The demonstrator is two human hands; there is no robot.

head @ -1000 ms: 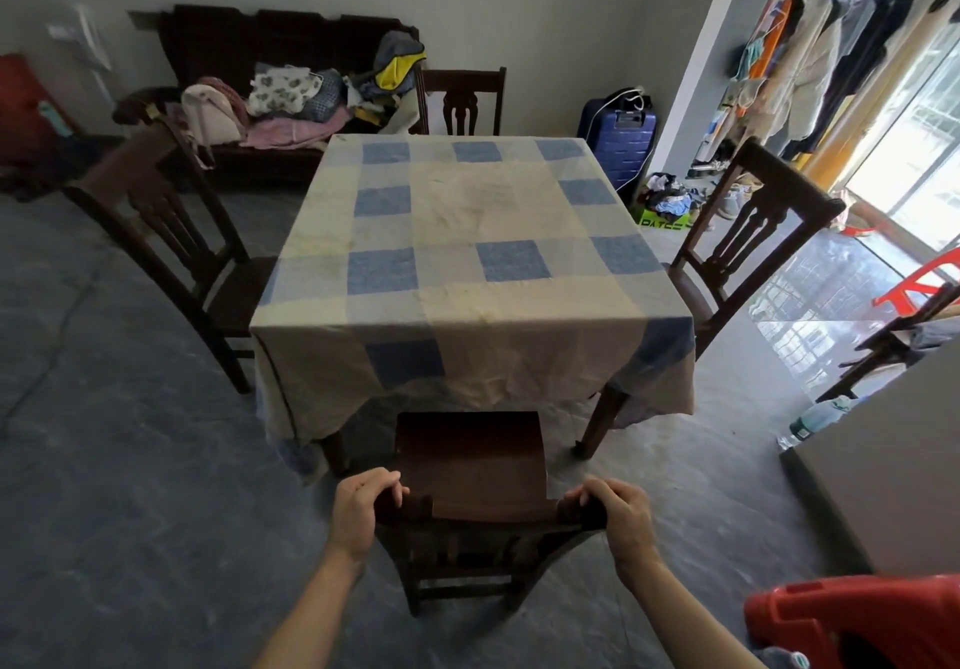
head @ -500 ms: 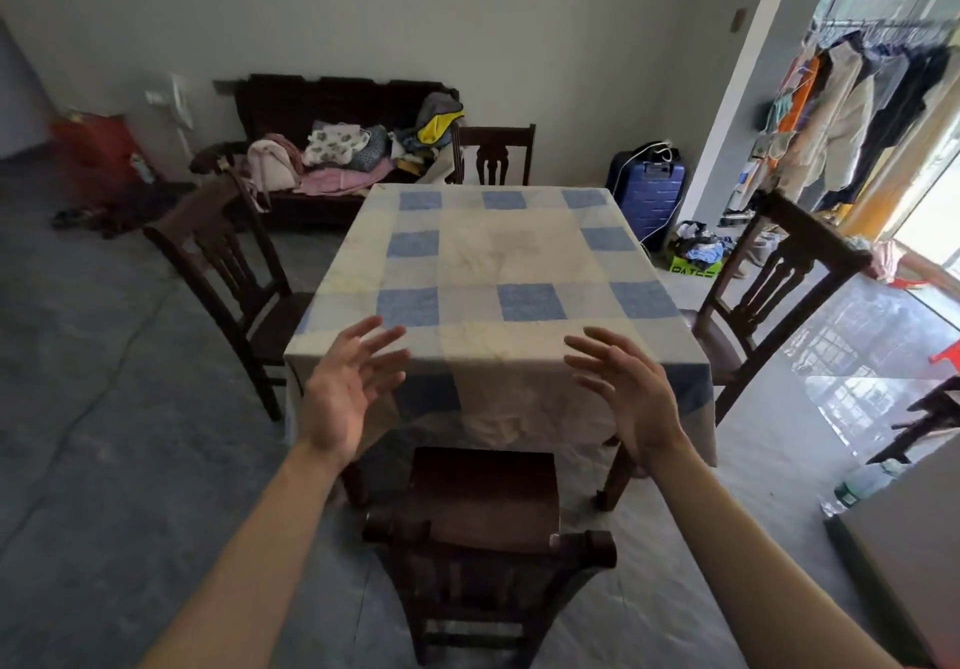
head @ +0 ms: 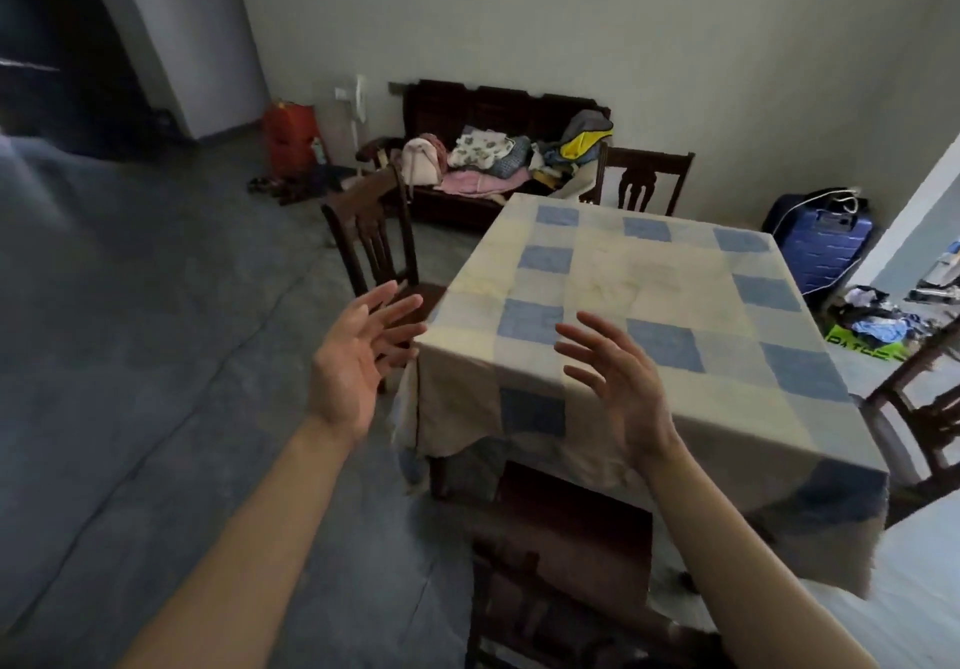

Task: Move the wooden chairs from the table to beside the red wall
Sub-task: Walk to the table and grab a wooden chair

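Note:
A table [head: 649,273] under a blue-and-cream checked cloth has dark wooden chairs around it. The near chair [head: 571,538] stands right below me, its seat partly under the cloth. A second chair [head: 371,232] stands at the table's left side, a third chair [head: 644,180] at the far side, and a fourth chair [head: 919,408] shows at the right edge. My left hand [head: 353,356] and my right hand [head: 618,377] are raised in the air with fingers spread, holding nothing, above the near chair. No red wall is in view.
A dark bench [head: 498,149] piled with clothes and bags stands against the back wall. A red container [head: 288,138] sits in the left corner, a blue suitcase [head: 821,242] at the right. Grey floor [head: 130,330] stretches out to the left.
Both hands let go of the near chair's backrest and rose with fingers spread. My view has turned left and risen, so the table now sits right of centre.

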